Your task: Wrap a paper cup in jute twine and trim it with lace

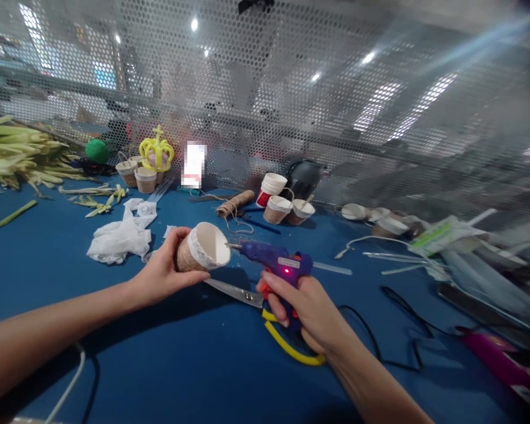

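My left hand (165,268) is wrapped round a paper cup (188,253) covered in brown twine, with white lace about its rim. The cup is tilted, its open mouth facing right. In my right hand (307,303) is a blue hot glue gun (265,254) with a red light lit and a clear glue stick (333,269) poking out of its back. The nozzle points left, at the cup's rim; whether it touches I cannot tell. Under the glue gun lie scissors (236,291) with yellow handles, partly hidden by my right hand.
White lace (119,240) lies left on the blue table (181,365). A twine roll (236,203), a stack of white cups (271,185) and several wrapped cups (277,209) stand behind. Glue sticks (395,259) and a black cable (397,365) lie right. A perforated metal screen (247,88) closes the back.
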Available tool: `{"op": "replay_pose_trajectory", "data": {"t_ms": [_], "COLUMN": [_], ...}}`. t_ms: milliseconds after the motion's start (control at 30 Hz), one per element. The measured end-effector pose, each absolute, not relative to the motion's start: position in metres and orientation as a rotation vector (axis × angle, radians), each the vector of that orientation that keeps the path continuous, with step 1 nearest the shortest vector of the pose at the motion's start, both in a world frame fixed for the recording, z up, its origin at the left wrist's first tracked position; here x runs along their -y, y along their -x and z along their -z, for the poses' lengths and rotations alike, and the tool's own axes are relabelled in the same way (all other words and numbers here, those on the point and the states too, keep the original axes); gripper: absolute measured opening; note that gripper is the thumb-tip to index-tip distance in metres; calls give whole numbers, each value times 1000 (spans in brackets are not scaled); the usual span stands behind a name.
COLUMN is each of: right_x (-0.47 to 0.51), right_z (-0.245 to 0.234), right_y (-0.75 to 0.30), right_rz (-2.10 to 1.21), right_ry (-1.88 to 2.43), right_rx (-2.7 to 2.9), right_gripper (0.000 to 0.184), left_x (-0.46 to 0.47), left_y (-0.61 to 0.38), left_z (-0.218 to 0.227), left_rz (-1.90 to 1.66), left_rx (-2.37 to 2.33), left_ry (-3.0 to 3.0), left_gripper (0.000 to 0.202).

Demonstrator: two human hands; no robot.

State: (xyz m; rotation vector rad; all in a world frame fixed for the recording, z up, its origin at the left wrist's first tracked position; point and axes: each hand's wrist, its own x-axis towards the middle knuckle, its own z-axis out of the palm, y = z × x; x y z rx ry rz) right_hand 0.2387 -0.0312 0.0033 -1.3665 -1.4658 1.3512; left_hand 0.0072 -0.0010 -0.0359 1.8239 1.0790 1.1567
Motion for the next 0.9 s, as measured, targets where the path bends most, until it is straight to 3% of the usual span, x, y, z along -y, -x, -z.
{"op": "replay_pose_trajectory", "data": {"t_ms": [267, 433, 900], "right_x": [30, 24, 27], "right_z": [-14, -15, -30], "right_y": [-245, -255, -261], "right_rz": [-1008, -1044, -1049], "right_ry": [1488, 1518, 1629], "right_rx": [1772, 1768, 1957], "right_gripper": [39, 34, 47], "left_x": [1, 1, -3], "left_y": [-6, -3, 2], "left_z": [34, 31, 25], "left_rz": [-1097, -963, -859], "left_rx": [-1030, -911, -854], "left_ry": [-1881, -1845, -1768], "left_gripper": [54, 55, 53]}}
